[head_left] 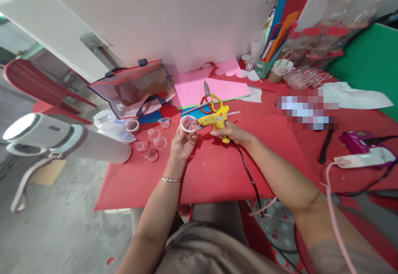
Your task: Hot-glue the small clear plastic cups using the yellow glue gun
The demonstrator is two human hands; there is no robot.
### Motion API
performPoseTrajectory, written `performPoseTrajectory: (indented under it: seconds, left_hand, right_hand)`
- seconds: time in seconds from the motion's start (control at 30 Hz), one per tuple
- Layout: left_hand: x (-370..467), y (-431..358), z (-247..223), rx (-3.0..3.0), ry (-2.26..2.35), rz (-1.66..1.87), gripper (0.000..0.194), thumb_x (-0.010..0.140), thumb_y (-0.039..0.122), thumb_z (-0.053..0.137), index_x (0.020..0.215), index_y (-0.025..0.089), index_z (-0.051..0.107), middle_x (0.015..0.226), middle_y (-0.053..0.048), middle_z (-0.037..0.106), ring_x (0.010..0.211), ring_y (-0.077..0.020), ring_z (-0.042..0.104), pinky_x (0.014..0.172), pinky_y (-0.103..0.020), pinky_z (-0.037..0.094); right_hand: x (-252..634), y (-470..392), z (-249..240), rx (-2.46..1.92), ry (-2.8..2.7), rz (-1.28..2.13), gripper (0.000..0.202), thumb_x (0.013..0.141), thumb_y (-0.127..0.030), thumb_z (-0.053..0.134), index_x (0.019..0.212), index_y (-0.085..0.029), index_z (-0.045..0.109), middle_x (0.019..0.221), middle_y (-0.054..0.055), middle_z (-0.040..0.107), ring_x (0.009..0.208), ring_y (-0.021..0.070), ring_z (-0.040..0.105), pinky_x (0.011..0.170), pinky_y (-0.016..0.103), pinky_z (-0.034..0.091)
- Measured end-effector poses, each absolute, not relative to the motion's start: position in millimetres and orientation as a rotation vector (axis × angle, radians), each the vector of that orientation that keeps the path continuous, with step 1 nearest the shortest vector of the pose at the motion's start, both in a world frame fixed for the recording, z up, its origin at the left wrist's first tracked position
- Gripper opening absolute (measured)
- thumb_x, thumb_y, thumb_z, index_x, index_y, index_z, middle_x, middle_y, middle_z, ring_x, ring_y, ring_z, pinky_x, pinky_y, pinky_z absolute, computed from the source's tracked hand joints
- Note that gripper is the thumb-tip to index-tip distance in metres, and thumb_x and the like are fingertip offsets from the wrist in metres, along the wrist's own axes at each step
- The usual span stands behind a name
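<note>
My left hand is closed around a small clear plastic cup, its mouth turned toward me. In my right hand is a yellow glue gun, its nozzle at the cup's rim; whether it touches cannot be made out. A black cord runs down from the glue gun's handle. Behind it lie scissors with red and yellow handles. Several more clear cups stand or lie on the red table to the left of my left hand.
A large white tumbler rises at the table's left edge, near a see-through bag. Pink sheets lie at the back. To the right are a purple device, a white power strip and stacked clear jars with red lids.
</note>
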State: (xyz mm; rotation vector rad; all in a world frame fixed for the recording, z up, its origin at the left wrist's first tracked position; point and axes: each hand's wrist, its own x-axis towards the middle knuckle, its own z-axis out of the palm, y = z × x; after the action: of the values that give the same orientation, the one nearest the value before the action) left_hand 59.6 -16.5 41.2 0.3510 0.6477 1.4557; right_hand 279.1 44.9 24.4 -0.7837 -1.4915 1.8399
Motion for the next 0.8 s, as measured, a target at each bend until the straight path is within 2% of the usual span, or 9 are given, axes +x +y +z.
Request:
performPoseTrajectory:
  seconds: [0.3,0.5,0.63,0.8]
  left_hand:
    - [60.0,-17.8,42.5,0.364,0.666,1.433,0.033,0.089,0.025,0.080,0.121,0.023,0.071,0.095,-0.004,0.071,0.069,-0.0091,0.061,0.064,-0.021,0.051]
    - [61.2,-18.0,44.9,0.368,0.698,1.428,0.035,0.090,0.029,0.081,0.123,0.024,0.071,0.087,-0.002,0.069,0.066,-0.0093,0.058,0.061,-0.022,0.048]
    - [62.5,-16.7,41.9,0.363,0.706,1.460,0.039,0.089,0.026,0.080,0.127,0.027,0.069,0.090,0.000,0.070,0.070,-0.0089,0.061,0.065,-0.021,0.048]
    - [61.2,-16.5,40.0,0.360,0.693,1.461,0.040,0.090,0.021,0.075,0.129,0.025,0.069,0.091,-0.002,0.070,0.074,-0.0103,0.066,0.069,-0.021,0.052]
  right_hand:
    - [280.2,44.7,20.7,-0.799,-1.485,1.830,0.036,0.080,-0.042,0.087,0.072,-0.022,0.058,0.057,-0.004,0.049,0.053,0.0117,0.038,0.046,0.027,0.026]
    - [278.9,44.2,21.8,-0.829,-1.457,1.822,0.031,0.077,-0.042,0.088,0.080,-0.022,0.064,0.058,-0.004,0.050,0.053,0.0119,0.039,0.047,0.028,0.025]
    - [277.8,44.1,23.9,-0.798,-1.454,1.787,0.031,0.080,-0.042,0.088,0.080,-0.022,0.064,0.060,-0.005,0.049,0.054,0.0115,0.039,0.048,0.028,0.027]
    - [277.5,46.1,24.3,-0.781,-1.453,1.782,0.033,0.080,-0.043,0.088,0.078,-0.022,0.062,0.061,-0.005,0.050,0.053,0.0106,0.039,0.048,0.028,0.028]
